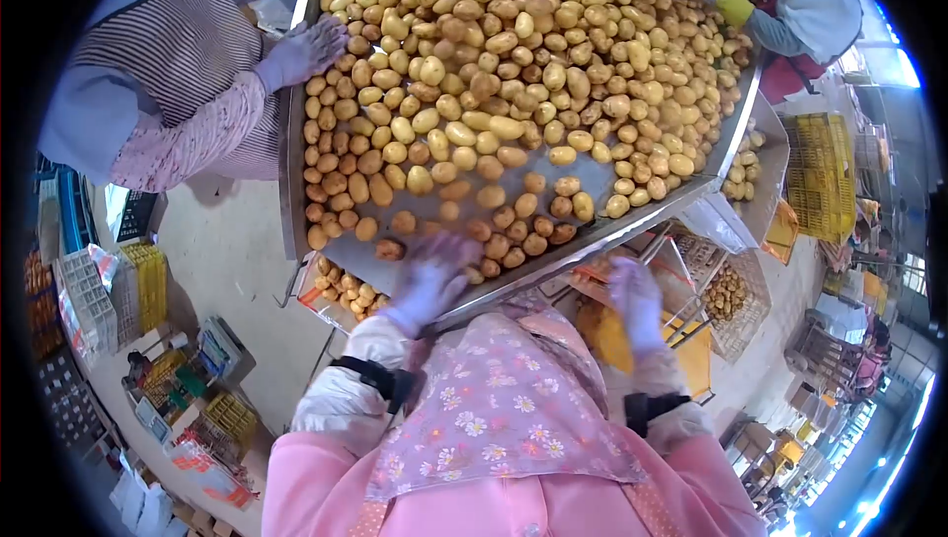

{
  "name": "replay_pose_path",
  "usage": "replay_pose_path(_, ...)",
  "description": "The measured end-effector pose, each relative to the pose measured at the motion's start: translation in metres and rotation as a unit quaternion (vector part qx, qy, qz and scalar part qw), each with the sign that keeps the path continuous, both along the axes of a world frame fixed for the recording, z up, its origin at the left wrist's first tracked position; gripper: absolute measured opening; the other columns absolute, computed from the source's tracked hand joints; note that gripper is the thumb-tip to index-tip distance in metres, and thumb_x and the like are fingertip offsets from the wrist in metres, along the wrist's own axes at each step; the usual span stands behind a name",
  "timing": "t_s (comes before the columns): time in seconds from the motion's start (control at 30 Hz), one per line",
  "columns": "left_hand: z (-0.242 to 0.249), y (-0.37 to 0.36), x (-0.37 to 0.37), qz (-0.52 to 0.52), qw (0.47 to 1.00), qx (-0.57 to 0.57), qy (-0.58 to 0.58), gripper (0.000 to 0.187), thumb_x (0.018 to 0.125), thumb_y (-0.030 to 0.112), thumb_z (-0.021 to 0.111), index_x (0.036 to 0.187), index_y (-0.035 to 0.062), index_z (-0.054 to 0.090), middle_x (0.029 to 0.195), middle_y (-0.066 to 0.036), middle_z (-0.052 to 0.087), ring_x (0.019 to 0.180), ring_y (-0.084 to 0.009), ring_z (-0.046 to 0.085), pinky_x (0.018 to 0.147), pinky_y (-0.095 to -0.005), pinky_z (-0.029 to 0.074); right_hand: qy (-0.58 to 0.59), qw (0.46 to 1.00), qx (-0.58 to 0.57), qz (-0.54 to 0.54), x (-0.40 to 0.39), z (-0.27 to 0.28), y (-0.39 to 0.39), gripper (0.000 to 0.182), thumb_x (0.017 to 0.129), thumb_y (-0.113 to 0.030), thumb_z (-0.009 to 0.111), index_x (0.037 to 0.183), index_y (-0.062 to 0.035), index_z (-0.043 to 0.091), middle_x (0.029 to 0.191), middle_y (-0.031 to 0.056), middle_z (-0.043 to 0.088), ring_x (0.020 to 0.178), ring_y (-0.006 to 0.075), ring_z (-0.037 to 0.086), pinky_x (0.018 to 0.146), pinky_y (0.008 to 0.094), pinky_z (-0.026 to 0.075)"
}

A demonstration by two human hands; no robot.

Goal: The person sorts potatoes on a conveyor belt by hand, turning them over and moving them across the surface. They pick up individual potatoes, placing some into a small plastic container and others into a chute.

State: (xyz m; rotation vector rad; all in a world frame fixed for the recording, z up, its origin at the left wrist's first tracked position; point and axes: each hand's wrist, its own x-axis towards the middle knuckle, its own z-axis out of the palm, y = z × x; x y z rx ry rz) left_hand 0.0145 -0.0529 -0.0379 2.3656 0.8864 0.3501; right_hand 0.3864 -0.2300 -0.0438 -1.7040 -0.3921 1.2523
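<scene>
Potatoes [464,73] cover most of a metal sorting table [390,270] with raised edges. My left hand [432,278], in a lavender glove, is over the table's near edge, beside a few loose potatoes [513,241]. Its fingers are stretched out but smeared by motion, and no potato shows in its grip. Just outside the front rim [553,275] is my right hand [635,302], gloved alike, with loosely extended fingers and nothing visible in them. Under it are an orange-yellow crate [691,359] and a metal frame.
A co-worker's gloved hand [304,49] rests at the table's left rim; another co-worker's sleeve [780,32] is at the far right. Potatoes fill a container [346,292] below left and a basket [726,295] below right. Yellow crates [820,177] are stacked on the right.
</scene>
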Motion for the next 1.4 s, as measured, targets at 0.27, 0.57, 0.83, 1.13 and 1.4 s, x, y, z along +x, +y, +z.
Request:
replay_pose_path(0.27, 0.016, 0.008, 0.030, 0.143, 0.988, -0.029, -0.056, 0.044, 0.091, 0.018, 0.064, 0.130, -0.0011, 0.061, 0.131, -0.021, 0.061, 0.126, -0.0408, 0.054, 0.108, -0.0517, 0.042, -0.446, 0.873, -0.099, 0.172, 0.028, 0.048, 0.076, 0.047, 0.089, -0.012, 0.069, 0.134, -0.0024, 0.058, 0.140, 0.0207, 0.057, 0.131, 0.0406, 0.054, 0.111, 0.0434, 0.044)
replay_pose_path(0.57, 0.012, 0.014, -0.044, -0.009, 0.992, -0.066, 0.105, 0.047, 0.086, 0.024, 0.066, 0.130, 0.0072, 0.064, 0.138, -0.015, 0.057, 0.136, -0.0393, 0.044, 0.111, -0.0512, 0.040, -0.523, 0.633, 0.045, 0.568, -0.157, 0.014, 0.154, 0.056, 0.093, -0.043, 0.063, 0.143, -0.0179, 0.058, 0.154, 0.0118, 0.045, 0.144, 0.0454, 0.037, 0.113, 0.0680, 0.031)
replay_pose_path(0.83, 0.002, 0.100, -0.112, 0.333, 0.942, 0.032, 0.021, 0.040, 0.091, 0.013, 0.061, 0.130, 0.0024, 0.064, 0.130, -0.016, 0.065, 0.117, -0.0382, 0.062, 0.101, -0.0468, 0.050, -0.637, 0.712, -0.114, 0.274, -0.109, 0.016, 0.323, 0.071, 0.094, -0.048, 0.064, 0.157, -0.0271, 0.039, 0.156, 0.0260, 0.039, 0.151, 0.0446, 0.028, 0.118, 0.0666, 0.027)
replay_pose_path(1.13, -0.018, 0.121, 0.025, 0.144, 0.972, -0.009, 0.186, 0.061, 0.092, 0.015, 0.061, 0.151, 0.0191, 0.046, 0.116, -0.018, 0.065, 0.100, -0.0384, 0.066, 0.084, -0.0505, 0.054, -0.564, 0.673, 0.045, 0.476, -0.115, 0.016, 0.167, 0.044, 0.090, -0.032, 0.065, 0.134, -0.0260, 0.064, 0.151, 0.0145, 0.050, 0.143, 0.0439, 0.039, 0.116, 0.0604, 0.030)
replay_pose_path(1.4, -0.010, 0.059, 0.027, 0.338, 0.899, -0.222, -0.168, 0.038, 0.105, 0.031, 0.050, 0.124, 0.0007, 0.062, 0.102, -0.024, 0.070, 0.097, -0.0360, 0.070, 0.084, -0.0483, 0.053, -0.374, 0.899, 0.098, 0.207, -0.104, 0.037, 0.106, 0.041, 0.097, -0.017, 0.060, 0.136, -0.0039, 0.060, 0.133, 0.0170, 0.062, 0.120, 0.0310, 0.062, 0.094, 0.0405, 0.054)
